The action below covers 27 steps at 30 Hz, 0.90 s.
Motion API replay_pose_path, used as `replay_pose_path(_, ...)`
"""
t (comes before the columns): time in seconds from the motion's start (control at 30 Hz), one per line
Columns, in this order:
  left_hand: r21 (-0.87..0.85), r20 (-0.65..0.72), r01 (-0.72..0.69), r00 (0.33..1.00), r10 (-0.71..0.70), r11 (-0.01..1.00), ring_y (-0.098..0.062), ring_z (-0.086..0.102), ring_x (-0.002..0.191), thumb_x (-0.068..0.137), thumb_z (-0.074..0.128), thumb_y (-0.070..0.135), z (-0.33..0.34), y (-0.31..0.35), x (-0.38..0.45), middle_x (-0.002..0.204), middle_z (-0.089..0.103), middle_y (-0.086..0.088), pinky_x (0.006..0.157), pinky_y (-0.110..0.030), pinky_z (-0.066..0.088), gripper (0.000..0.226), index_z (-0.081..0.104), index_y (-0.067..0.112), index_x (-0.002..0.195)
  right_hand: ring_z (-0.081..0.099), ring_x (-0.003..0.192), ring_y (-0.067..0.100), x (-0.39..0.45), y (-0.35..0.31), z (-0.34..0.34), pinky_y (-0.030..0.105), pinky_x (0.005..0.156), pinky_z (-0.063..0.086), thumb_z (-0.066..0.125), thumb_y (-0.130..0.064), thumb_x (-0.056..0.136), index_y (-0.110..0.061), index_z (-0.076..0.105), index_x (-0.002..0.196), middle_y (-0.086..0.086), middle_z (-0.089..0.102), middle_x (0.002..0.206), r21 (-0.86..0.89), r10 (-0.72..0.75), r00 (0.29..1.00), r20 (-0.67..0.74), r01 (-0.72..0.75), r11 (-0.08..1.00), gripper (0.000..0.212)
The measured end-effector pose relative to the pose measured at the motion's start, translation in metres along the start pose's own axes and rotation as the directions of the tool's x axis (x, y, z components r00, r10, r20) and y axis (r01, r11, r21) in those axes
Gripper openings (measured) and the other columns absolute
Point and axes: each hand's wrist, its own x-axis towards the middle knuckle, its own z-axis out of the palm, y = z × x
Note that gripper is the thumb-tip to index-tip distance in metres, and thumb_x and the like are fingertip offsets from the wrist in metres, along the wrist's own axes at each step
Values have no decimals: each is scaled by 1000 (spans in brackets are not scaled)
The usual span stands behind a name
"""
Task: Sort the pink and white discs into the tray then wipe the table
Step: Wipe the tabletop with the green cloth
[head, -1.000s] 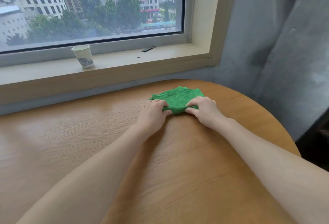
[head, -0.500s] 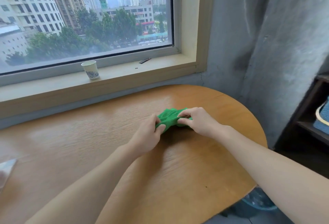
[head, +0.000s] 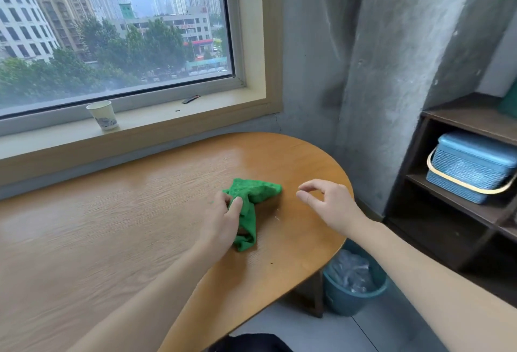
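A crumpled green cloth lies on the wooden table near its rounded right end. My left hand grips the cloth's near part, fingers curled into the fabric. My right hand hovers just right of the cloth, apart from it, with fingers loosely bent and nothing in them. No discs and no tray are in view.
A paper cup stands on the windowsill. Right of the table, a dark shelf holds a blue basket. A blue bin with a plastic liner sits on the floor under the table's right edge.
My right hand has let go of the cloth and moved to the right. The left hand keeps hold, and the cloth has been bunched and pulled nearer.
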Motion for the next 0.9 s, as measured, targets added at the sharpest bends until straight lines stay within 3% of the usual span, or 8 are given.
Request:
replay_pose_path(0.17, -148, -117, 72, 989, -90, 986, -33, 59, 90, 91, 42, 54, 14, 2, -1, 95, 57, -9, 85, -58, 50, 35, 48, 20, 94, 55, 105, 5, -40, 47, -27, 23, 93, 42, 61, -39, 98, -23, 71, 111, -17, 64, 106, -54, 95, 983, -157, -105, 993, 22)
replay_pose_path(0.27, -180, -179, 86, 977, -119, 980, -23, 54, 85, 106, 42, 39, 19, 7, 4, 95, 56, -7, 80, -50, 49, 26, 48, 16, 96, 57, 107, 10, -57, 72, -30, 27, 93, 45, 61, -39, 97, -23, 72, 113, -13, 67, 109, -56, 153, 966, -208, -168, 984, 24)
replay_pose_path(0.37, -214, -187, 110, 971, -151, 971, -19, 54, 84, 109, 41, 35, 24, 6, 16, 98, 57, -7, 70, -38, 45, 25, 49, 12, 102, 57, 109, 12, -66, 89, -31, 31, 94, 46, 62, -40, 97, -25, 71, 113, -11, 68, 112, -42, 193, 954, -227, -208, 977, 24)
replay_pose_path(0.53, -222, -134, 169, 970, -201, 960, -23, 59, 88, 106, 44, 40, 28, 9, 40, 101, 60, -8, 78, -43, 48, 28, 51, 13, 102, 54, 112, 11, -71, 110, -30, 29, 93, 43, 59, -43, 98, -28, 68, 116, -13, 65, 115, -7, 262, 943, -206, -269, 963, 25)
replay_pose_path(0.77, -72, -107, 75, 991, -82, 995, -21, 49, 82, 103, 45, 39, 35, 12, 65, 93, 56, -7, 71, -40, 38, 29, 55, 11, 99, 60, 108, 8, -45, 128, -32, 33, 95, 52, 60, -42, 98, -28, 67, 116, -13, 65, 114, 83, 286, 938, -197, -274, 958, 24)
replay_pose_path(0.9, -23, -76, -16, 997, 14, 1000, -20, 44, 72, 90, 47, 48, 39, 18, 77, 80, 50, -1, 67, -40, 34, 28, 48, 24, 78, 60, 105, 6, -23, 136, -29, 28, 91, 52, 58, -40, 99, -29, 67, 118, -15, 64, 112, 104, 286, 940, -187, -270, 957, 23)
